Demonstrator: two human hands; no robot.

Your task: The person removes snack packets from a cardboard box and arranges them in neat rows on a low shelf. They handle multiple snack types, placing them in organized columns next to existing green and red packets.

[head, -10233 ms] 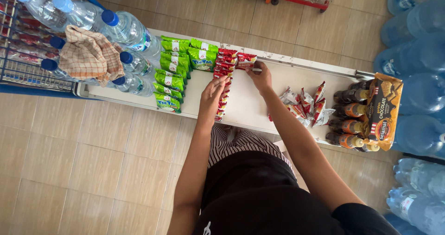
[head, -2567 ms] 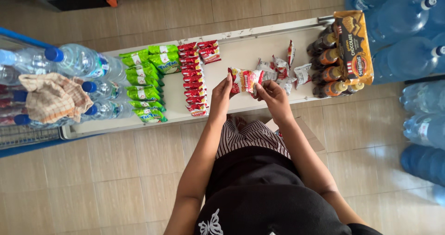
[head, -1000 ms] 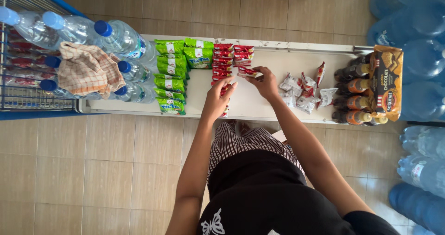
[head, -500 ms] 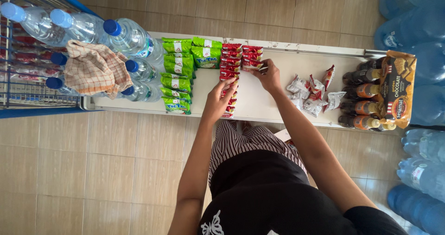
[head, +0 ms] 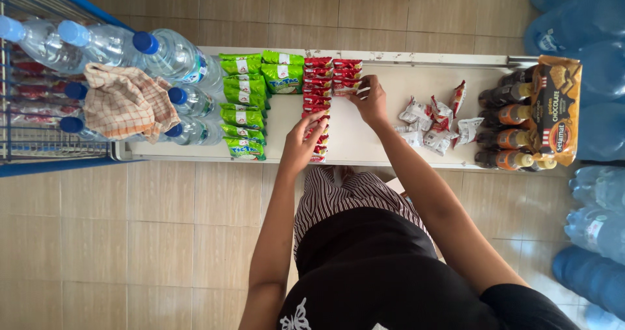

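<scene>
Red foil snack packets [head: 317,109] line the white shelf [head: 364,141]; the left hand [head: 301,146] hides the lower ones, its grip unclear. The right hand [head: 371,101] pinches a packet, unmoved since a moment ago.

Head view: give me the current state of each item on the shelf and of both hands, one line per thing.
Left hand: resting on the long row of red packets, holding nothing.
Right hand: fingers on the short second row.
Red snack packets: lined up in two rows, overlapping.
Green snack packets: arranged in rows.
Loose packets: unsorted heap.
Brown bottles: lying on their sides, capped.
Water bottles: capped, lying down.
Checked cloth: crumpled over the bottles.
</scene>
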